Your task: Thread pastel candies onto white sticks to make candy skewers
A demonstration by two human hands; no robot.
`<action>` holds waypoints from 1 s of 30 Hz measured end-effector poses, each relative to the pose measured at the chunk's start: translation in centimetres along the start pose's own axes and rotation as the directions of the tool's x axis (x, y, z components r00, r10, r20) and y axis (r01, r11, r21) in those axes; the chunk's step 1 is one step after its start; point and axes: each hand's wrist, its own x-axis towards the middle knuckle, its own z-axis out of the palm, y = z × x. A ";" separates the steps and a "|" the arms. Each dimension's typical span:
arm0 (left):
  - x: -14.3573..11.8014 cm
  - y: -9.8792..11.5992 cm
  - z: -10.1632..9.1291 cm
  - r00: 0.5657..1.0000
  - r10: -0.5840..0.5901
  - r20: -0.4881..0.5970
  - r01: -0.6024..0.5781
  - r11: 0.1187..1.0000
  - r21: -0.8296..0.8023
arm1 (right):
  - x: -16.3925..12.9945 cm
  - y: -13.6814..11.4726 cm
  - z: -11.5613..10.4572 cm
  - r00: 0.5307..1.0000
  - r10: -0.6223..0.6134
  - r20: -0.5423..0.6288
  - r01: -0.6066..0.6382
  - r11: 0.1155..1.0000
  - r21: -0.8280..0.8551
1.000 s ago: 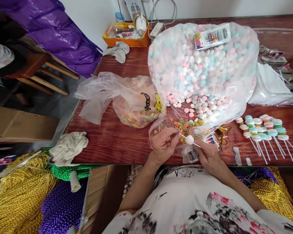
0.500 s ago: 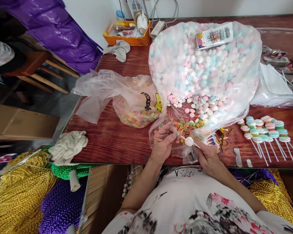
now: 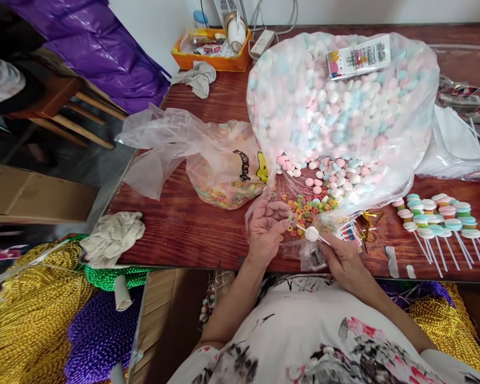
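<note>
My right hand (image 3: 344, 255) pinches a thin white stick that runs through a round white candy (image 3: 312, 233). The stick's bare tip points left, toward my left hand (image 3: 265, 230). Between my left thumb and fingertips is a small green ring candy (image 3: 290, 218), a short gap from that tip. Loose coloured ring candies (image 3: 304, 207) lie on clear plastic just beyond my hands. Behind them, pink, white and blue round candies (image 3: 338, 178) spill from a big clear bag (image 3: 344, 106). To the right lie several candy sticks (image 3: 440, 216) stacked with round and ring candies.
A tied bag of ring candies (image 3: 228, 170) sits on the left of the table. Cloths (image 3: 114, 237) lie near the left edge. An orange box (image 3: 210, 63) and a power strip (image 3: 263, 42) stand at the back. Gold ribbon (image 3: 368, 224) and paper scraps (image 3: 392, 261) lie on the right.
The view has shifted slightly. The green ring candy stands out more clearly in my left fingertips; the stick and white candy stay almost where they were.
</note>
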 end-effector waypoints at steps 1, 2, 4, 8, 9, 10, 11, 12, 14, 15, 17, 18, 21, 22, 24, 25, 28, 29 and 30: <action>0.0 -0.1 -0.1 1.000 0.001 0.000 -0.001 1.000 0.004 | 0.0 0.0 0.0 1.000 0.008 0.000 -0.008 1.000 0.006; -0.1 -0.2 -0.2 1.000 -0.007 0.001 0.007 1.000 0.010 | 0.0 -0.1 -0.1 1.000 0.014 0.001 -0.014 1.000 0.015; -0.3 -0.5 -0.2 0.999 -0.047 0.007 0.047 0.999 0.027 | 0.0 -0.2 -0.1 1.000 0.018 0.010 -0.019 0.999 0.035; -1.1 -1.1 0.5 0.969 -0.223 0.107 0.220 0.975 0.044 | -0.1 -0.2 0.1 1.000 -0.014 0.021 0.013 0.997 0.070; -1.4 -1.3 0.9 0.956 -0.262 0.134 0.259 0.965 0.043 | -0.1 -0.1 0.1 1.000 -0.023 0.008 0.022 0.997 0.079; -1.7 -1.4 1.4 0.945 -0.289 0.156 0.285 0.957 0.044 | -0.3 0.0 0.2 0.999 -0.034 -0.017 0.036 0.995 0.092; -2.0 -1.5 1.8 0.937 -0.303 0.173 0.299 0.953 0.049 | -0.4 0.2 0.3 0.998 -0.043 -0.050 0.048 0.993 0.108; -2.2 -1.5 2.3 0.933 -0.306 0.191 0.300 0.952 0.057 | -0.6 0.3 0.4 0.995 -0.050 -0.085 0.060 0.990 0.125; -2.4 -1.4 3.2 0.927 -0.288 0.241 0.274 0.958 0.090 | -0.9 0.7 0.5 0.984 -0.066 -0.164 0.092 0.984 0.154; -2.2 -1.2 3.6 0.921 -0.275 0.275 0.254 0.961 0.112 | -1.0 0.8 0.5 0.976 -0.074 -0.203 0.108 0.981 0.163; -1.0 -0.7 3.9 0.893 -0.269 0.362 0.219 0.960 0.172 | -1.2 1.3 0.3 0.958 -0.078 -0.275 0.126 0.979 0.163; 0.1 -0.4 4.0 0.875 -0.272 0.401 0.201 0.957 0.211 | -1.3 1.5 0.0 0.948 -0.067 -0.312 0.122 0.979 0.161; 5.1 0.2 3.8 0.894 -0.207 0.398 0.048 0.926 0.374 | -1.4 2.7 -1.5 0.907 0.054 -0.417 0.033 0.980 0.197; 7.0 0.1 3.7 0.928 -0.120 0.353 -0.059 0.887 0.458 | -1.5 3.2 -2.1 0.887 0.108 -0.448 -0.004 0.974 0.228; 10.5 -0.7 3.8 0.930 0.025 0.366 -0.289 0.667 0.687 | -1.8 4.2 -3.1 0.848 0.206 -0.488 -0.058 0.952 0.301; 11.9 -1.3 3.8 0.900 -0.017 0.435 -0.362 0.525 0.771 | -2.0 4.7 -3.5 0.835 0.237 -0.497 -0.073 0.942 0.326; 14.3 -3.2 4.0 0.844 -0.186 0.503 -0.473 0.183 0.862 | -2.9 5.5 -3.8 0.837 0.222 -0.501 -0.067 0.949 0.309; 14.6 -3.6 4.0 0.843 -0.206 0.496 -0.479 0.128 0.868 | -3.3 5.6 -3.8 0.848 0.189 -0.496 -0.051 0.959 0.280; 14.8 -3.9 3.9 0.846 -0.211 0.489 -0.480 0.095 0.872 | -3.6 5.7 -3.7 0.859 0.159 -0.487 -0.037 0.968 0.250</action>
